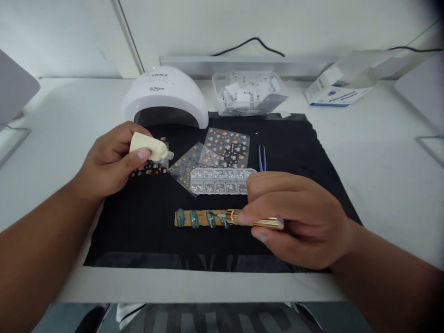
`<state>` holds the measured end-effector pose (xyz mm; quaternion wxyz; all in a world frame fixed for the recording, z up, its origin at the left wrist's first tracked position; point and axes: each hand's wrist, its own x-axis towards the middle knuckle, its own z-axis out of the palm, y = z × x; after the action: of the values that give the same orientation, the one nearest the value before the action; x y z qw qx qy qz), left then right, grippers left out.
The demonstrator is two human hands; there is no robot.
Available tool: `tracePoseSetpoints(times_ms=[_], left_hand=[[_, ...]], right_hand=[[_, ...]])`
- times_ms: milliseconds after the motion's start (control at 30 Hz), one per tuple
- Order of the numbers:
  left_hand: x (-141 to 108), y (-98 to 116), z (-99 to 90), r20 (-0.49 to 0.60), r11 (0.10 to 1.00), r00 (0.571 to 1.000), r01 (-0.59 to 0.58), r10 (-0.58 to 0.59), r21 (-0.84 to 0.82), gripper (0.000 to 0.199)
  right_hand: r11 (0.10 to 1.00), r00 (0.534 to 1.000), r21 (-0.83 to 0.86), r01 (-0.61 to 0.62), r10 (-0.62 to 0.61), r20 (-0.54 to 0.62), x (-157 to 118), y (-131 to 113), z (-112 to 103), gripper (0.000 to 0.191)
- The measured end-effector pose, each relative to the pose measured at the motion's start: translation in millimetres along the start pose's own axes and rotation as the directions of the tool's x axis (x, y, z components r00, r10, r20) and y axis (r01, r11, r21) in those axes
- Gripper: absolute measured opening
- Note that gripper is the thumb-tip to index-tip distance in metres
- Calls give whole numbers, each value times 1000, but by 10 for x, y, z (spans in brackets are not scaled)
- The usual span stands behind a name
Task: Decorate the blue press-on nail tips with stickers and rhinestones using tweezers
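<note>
Between the thumb and fingers of my left hand (113, 159) is a cream-coloured nail polish bottle (147, 147), tilted with its neck to the right. My right hand (298, 217) grips a nail polish brush (255, 219) by its ribbed gold handle. The brush tip reaches the third of the blue-green false nails (211, 219), though I cannot tell if it touches. These nails sit in a row on a tan strip (187, 218); my right hand and the brush hide its right end. Just beyond lies a clear case of rhinestones (219, 181), its right end partly covered by my hand.
A white nail lamp (166, 95) stands at the back left. Sticker sheets (225, 148) and blue tweezers (262, 158) lie on the black mat (138, 236). Behind are a clear plastic tub (222, 108) of packets and an open white box (336, 88).
</note>
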<state>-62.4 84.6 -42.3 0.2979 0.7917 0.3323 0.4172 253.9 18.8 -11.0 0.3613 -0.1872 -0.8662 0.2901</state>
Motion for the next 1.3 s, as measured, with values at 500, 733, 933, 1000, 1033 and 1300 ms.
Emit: tracePoseSetpoints(times_ms=[500,733,933,1000,1033,1300], left_hand=[[-8,-5,0,5,1000,1000,-7,7,-13,20],[-7,14,-3,-1,1000,1000,7,-7,9,20],[-8,9,6,-6,1000,1000,8,-8,3,20],[-9,10,5,-3,1000,1000,10,-10,-1,21],[-10,10,5,-3,1000,1000,10,-10,1,21],[-7,13,-1,0,1000,1000,-8,8,-16,19]], right_hand=[[998,1000,-56,7,-8,-17,-34,-4,-14,14],[999,1000,-28,25,-24,18,-29,12,-2,15],[1000,998,-7,16,-16,55,-26,12,-6,17],[1000,998,-24,17,-15,62,-29,11,-18,16],[999,998,-31,21,-19,64,-31,11,-23,16],[1000,1000,11,18,-18,8,-45,23,-41,14]])
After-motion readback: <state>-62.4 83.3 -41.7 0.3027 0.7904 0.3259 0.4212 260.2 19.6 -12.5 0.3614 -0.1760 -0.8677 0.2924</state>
